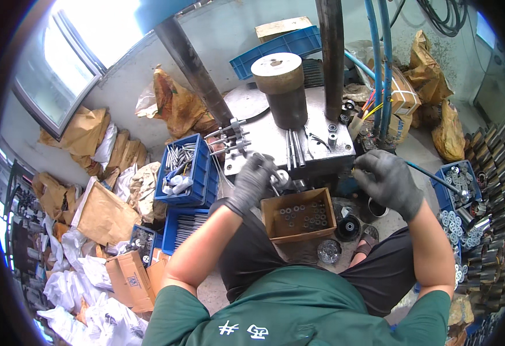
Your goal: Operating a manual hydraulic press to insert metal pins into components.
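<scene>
Small metalworking workshop, cramped and cluttered. A press machine (290, 124) with a heavy steel cylinder (281, 86) and upright columns stands on a worn metal plate. Blue plastic crates (186, 170) hold steel pins and rods; a cardboard box (298, 214) holds small rings. Stacked metal sleeves (489, 190) line the right side. Blue hoses (379, 63) and coloured wires run down to the machine. Brown paper sacks (174, 104) and white plastic bags (79, 288) lie heaped on the concrete floor.
</scene>
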Demonstrator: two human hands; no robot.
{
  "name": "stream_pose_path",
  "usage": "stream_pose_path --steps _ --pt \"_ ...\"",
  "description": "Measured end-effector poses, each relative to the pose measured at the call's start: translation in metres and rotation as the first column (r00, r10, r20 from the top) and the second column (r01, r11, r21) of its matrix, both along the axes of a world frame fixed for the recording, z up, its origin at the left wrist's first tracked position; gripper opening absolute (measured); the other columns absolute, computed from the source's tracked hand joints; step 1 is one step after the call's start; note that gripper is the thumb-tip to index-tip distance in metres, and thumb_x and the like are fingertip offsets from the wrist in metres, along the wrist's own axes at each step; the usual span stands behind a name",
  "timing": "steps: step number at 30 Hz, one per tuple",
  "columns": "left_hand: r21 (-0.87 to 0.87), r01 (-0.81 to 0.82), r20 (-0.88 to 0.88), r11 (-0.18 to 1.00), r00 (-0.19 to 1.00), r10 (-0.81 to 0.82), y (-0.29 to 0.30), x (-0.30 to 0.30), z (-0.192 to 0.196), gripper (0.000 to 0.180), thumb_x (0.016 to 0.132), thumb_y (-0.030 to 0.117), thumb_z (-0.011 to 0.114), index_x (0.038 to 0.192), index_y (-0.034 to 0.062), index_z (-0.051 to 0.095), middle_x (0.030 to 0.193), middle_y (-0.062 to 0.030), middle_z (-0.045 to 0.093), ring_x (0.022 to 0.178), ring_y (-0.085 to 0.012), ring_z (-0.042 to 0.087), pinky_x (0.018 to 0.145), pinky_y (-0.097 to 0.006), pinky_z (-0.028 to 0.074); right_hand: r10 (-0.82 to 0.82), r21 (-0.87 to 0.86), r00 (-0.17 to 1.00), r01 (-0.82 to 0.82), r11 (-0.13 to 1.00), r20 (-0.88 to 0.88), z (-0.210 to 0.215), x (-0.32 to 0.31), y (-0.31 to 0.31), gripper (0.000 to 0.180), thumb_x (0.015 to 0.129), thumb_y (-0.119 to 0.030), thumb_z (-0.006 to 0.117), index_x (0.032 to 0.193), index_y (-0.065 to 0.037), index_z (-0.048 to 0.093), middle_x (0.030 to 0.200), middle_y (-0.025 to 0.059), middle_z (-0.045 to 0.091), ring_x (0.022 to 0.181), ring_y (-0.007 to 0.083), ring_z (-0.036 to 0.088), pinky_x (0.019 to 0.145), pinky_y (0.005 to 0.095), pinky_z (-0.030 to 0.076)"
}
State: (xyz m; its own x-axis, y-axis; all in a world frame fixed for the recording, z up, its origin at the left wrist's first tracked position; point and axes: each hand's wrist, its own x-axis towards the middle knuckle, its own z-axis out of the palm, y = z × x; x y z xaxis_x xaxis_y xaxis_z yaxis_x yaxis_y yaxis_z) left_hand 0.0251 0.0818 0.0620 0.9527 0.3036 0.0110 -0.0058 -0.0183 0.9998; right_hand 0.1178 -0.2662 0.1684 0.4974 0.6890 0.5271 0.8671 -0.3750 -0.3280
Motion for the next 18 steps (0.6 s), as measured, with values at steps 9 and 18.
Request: stream_pose_path --steps 9,18 --pt "-0.659 -0.425 -0.185 0.621 0.891 0.414 0.261 0.056 -0.064 0.018 0.104 0.022 0.057 0.113 0.0093 0.065 0.099 -0.0085 0.07 0.086 -0.0228 0.068 0.076 -0.039 0.061 0.095 -0.036 0.772 -0.15 0.988 -0.629 -0.082 0.051 0.038 0.025 0.094 -0.024 0.071 0.104 -0.002 0.073 0.087 0.014 0.074 0.082 0.0234 0.072 0.079 0.0371 0.056" --pt "-0.661 -0.58 -0.229 0.476 0.76 0.608 0.175 0.05 -0.047 0.023 0.1 0.032 0.067 0.089 0.0118 0.062 0.075 -0.0047 0.068 0.066 -0.0183 0.069 0.054 -0.028 0.053 -0.011 0.141 0.861 0.095 0.985 -0.509 -0.106 0.094 0.05 0.022 0.091 -0.018 0.071 0.107 -0.003 0.073 0.093 0.0172 0.075 0.087 0.0291 0.074 0.081 0.0385 0.057"
